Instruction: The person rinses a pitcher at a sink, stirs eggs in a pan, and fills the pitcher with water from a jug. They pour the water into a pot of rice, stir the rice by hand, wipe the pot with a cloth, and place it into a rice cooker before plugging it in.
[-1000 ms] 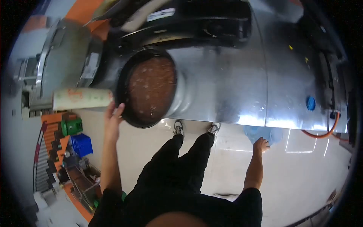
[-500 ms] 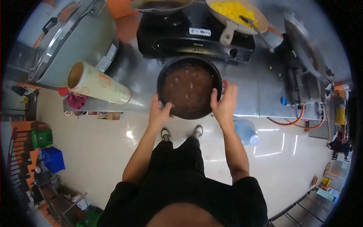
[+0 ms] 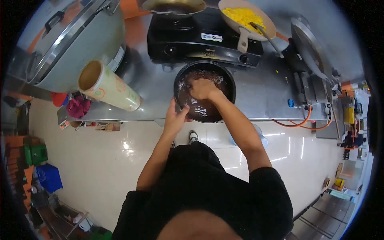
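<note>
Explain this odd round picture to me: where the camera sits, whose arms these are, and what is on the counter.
The camera is worn on a person's head and looks down, so you see their own dark shirt, arms and the floor below. The wide lens bends the edges, which gives the round look.

The left hand grips the near rim of a black pot that stands on the steel counter. The right hand is down inside the pot, in a dark, wet, reddish-brown mix; what it grasps there, if anything, is hidden.

Behind the pot is a black stove with a pan of yellow food and a second pan. To the left lie a roll of wrap and a large grey cooker. A blue water jug stands on the floor.
</note>
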Demonstrator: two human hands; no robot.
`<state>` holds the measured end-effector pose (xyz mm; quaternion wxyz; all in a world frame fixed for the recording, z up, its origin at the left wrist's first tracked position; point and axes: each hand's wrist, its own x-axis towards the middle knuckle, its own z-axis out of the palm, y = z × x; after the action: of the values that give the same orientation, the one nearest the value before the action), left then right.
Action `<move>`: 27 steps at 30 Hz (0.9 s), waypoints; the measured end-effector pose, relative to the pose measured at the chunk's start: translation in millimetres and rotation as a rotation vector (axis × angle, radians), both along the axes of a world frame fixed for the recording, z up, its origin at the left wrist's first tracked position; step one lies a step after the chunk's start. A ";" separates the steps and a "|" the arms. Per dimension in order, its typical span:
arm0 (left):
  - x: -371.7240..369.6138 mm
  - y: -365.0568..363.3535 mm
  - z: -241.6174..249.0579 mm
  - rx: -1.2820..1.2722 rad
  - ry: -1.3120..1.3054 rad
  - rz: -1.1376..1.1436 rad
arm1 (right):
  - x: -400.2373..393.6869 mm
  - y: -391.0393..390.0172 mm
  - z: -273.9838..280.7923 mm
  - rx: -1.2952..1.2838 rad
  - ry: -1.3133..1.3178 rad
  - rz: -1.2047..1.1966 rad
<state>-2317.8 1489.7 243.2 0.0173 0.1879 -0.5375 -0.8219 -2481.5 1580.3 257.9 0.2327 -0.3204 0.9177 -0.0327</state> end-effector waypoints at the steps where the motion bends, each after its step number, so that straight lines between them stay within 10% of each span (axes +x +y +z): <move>1: 0.4 -1.0 -2.5 0.009 0.008 0.001 | 8.3 5.4 3.5 0.003 0.003 -0.015; 9: 1.1 -4.7 7.9 -0.143 -0.055 0.009 | 37.9 62.4 55.5 -0.295 0.096 0.202; 12: 12.2 -8.4 -0.8 -0.297 -0.129 0.008 | 33.4 63.6 73.3 -0.022 0.161 0.230; 16: -3.3 -18.0 4.4 -0.454 -0.079 0.033 | 32.6 85.7 82.6 -0.686 0.627 0.267; 18: -27.9 -22.4 7.7 -1.189 0.219 0.256 | 13.0 101.7 59.1 -0.664 0.491 0.230; 21: -64.5 -2.8 62.2 -1.579 0.459 0.436 | -39.6 136.6 34.4 -0.616 0.571 -0.119; 27: -173.3 50.0 113.9 -0.717 0.253 0.077 | -152.6 197.4 -16.7 -0.352 0.993 0.026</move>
<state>-2491.0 1539.7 357.1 0.1790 0.0868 -0.7771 -0.5972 -2634.1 1777.8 241.2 -0.2871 -0.3428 0.8940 -0.0280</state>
